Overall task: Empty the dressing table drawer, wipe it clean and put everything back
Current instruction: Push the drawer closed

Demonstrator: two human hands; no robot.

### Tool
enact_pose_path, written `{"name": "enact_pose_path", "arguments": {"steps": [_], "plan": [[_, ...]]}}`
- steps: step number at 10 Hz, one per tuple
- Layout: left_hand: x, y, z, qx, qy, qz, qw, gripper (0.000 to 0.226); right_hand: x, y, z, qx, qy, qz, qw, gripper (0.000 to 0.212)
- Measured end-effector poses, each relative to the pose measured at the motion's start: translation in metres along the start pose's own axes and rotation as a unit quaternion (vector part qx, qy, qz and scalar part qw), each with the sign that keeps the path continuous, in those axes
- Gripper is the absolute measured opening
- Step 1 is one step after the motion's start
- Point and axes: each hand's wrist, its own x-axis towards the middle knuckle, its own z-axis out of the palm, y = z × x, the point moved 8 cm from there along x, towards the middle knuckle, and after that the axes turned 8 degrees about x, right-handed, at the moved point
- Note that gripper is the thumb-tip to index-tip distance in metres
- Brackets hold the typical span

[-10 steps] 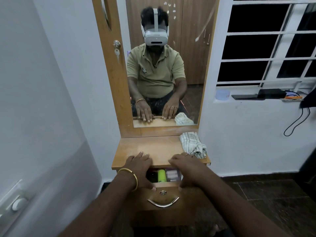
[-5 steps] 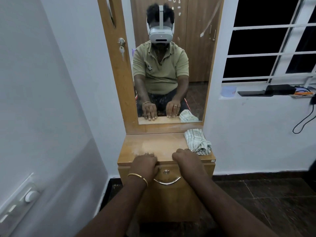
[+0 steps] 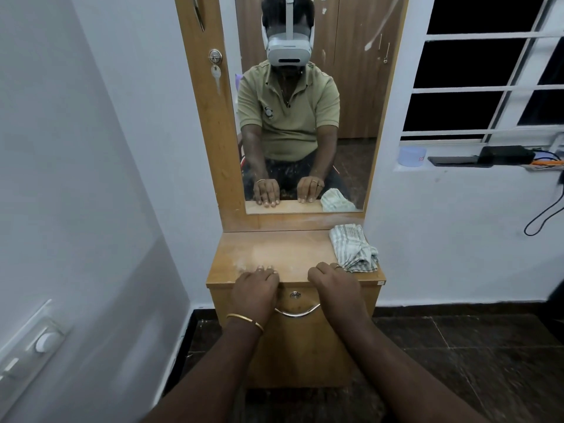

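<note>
Drawer shut, cloth set aside on surface, left hand and right hand resting flat, gripping nothing: task apparently complete.

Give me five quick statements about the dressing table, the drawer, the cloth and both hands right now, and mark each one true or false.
1. The drawer is closed. True.
2. The cloth hangs over the drawer handle. False: it lies crumpled on the right side of the table top.
3. Both hands rest at the front edge of the table top. True: the left hand and the right hand lie there, fingers laid over the edge.
4. The right hand holds the cloth. False: it lies just beside the cloth and holds nothing.
5. A bangle is on the left wrist. True.
</note>
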Motion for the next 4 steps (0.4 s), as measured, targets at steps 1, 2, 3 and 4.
{"name": "enact_pose_path", "arguments": {"steps": [1,2,3,4], "plan": [[-0.001,-0.002,-0.003,-0.032,0.024,-0.008,0.999,0.037,0.000,0.001,-0.001,0.016,0.013,-0.011,1.000,0.036],[-0.005,0.000,-0.002,-0.066,0.006,0.004,0.998,0.027,-0.003,-0.001,-0.001,0.050,0.016,-0.024,0.998,0.034],[0.004,-0.006,-0.005,-0.087,0.026,0.022,0.996,0.034,0.002,0.001,0.000,0.074,0.000,-0.033,0.997,0.022],[0.030,-0.018,-0.027,-0.108,0.087,0.010,0.990,0.047,0.023,0.009,-0.029,0.109,0.082,-0.037,0.990,0.007]]}}
